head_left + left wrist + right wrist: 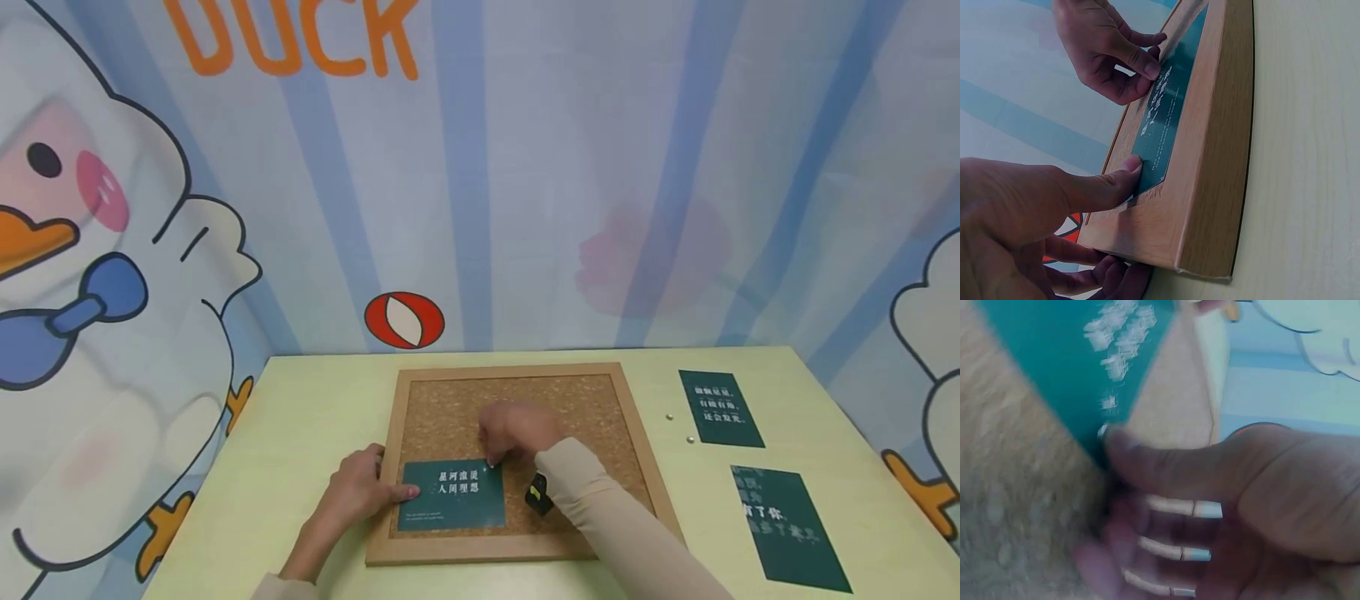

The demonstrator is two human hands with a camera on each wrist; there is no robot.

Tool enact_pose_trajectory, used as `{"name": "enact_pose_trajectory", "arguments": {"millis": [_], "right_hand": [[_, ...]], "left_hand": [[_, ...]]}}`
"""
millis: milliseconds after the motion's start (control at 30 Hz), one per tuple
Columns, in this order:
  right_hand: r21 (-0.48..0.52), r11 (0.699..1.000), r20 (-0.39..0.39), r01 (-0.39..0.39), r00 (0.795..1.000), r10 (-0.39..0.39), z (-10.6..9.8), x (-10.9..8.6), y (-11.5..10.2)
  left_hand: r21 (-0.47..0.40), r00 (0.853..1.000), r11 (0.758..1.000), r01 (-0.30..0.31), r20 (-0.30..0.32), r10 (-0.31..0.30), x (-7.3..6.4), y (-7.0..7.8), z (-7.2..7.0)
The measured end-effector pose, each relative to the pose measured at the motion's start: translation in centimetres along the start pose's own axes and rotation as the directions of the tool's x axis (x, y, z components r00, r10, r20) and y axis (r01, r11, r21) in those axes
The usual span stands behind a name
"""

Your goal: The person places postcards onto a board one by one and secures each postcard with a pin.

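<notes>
A dark green card point(452, 497) with white printed characters lies on the lower left of a wood-framed corkboard point(562, 392). My left hand point(362, 486) grips the frame's left side, its thumb pressing on the card's left edge and its fingers curled below the frame in the left wrist view. My right hand point(522, 429) is at the card's upper right corner with fingers curled, thumb and forefinger close together there. A tiny bright silver thumbtack point(1102, 430) shows at the thumb tip in the right wrist view; the fingers partly hide the corner.
Two small silver tacks point(690, 439) lie on the pale table point(322, 400), right of the board. Beyond them are two more green cards, one farther back point(720, 408) and one nearer point(791, 527). A duck-printed curtain point(525, 208) hangs behind the table.
</notes>
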State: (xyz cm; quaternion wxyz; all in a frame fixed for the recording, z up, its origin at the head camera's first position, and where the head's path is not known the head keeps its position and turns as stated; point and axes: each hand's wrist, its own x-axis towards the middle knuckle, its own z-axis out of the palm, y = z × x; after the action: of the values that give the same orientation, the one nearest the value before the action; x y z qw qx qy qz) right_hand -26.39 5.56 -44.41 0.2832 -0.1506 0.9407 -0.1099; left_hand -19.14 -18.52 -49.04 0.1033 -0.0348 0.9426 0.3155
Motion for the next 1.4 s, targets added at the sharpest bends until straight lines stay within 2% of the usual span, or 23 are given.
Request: {"name": "enact_pose_trajectory", "arguments": {"millis": [133,300,433,567,833,1067,1233,1400], "right_hand": [[-0.031,0.999,-0.03,-0.019,0.999,0.018,0.2,0.0,-0.1],[-0.094,0.996,-0.059,0.008,0.998,-0.014,0.3,-0.2,-0.3],[-0.078,0.996,-0.1,0.036,0.994,-0.044,0.8,-0.4,-0.1],[-0.054,0.994,-0.133,0.1,0.985,-0.106,1.1,-0.6,0.2],[-0.026,0.972,-0.18,0.235,0.955,-0.235,1.6,-1.1,1.7],[0.014,0.936,-0.264,0.351,0.904,-0.335,2.4,-1.6,4.1],[0.082,0.932,-0.319,0.354,0.895,-0.312,1.8,-3.2,6.2],[0.093,0.951,-0.369,0.294,0.898,-0.242,0.0,-6.5,9.2]], "left_hand": [[0.006,1.0,1.0,-0.001,0.001,0.001,0.0,0.0,0.1],[0.024,1.0,1.0,-0.011,-0.003,0.011,0.1,0.0,0.1],[0.02,1.0,1.0,-0.01,-0.001,0.01,0.1,-0.1,0.1],[0.013,1.0,1.0,-0.007,0.007,0.007,0.1,-0.2,0.0],[-0.003,0.999,1.0,0.001,0.032,0.0,0.1,-0.2,-0.1],[-0.004,0.998,1.0,0.012,0.054,-0.011,0.2,-0.1,0.0],[0.013,0.998,1.0,0.025,0.057,-0.025,0.3,-0.1,0.0],[0.011,0.998,0.999,0.032,0.052,-0.033,0.2,0.0,0.0]]}}
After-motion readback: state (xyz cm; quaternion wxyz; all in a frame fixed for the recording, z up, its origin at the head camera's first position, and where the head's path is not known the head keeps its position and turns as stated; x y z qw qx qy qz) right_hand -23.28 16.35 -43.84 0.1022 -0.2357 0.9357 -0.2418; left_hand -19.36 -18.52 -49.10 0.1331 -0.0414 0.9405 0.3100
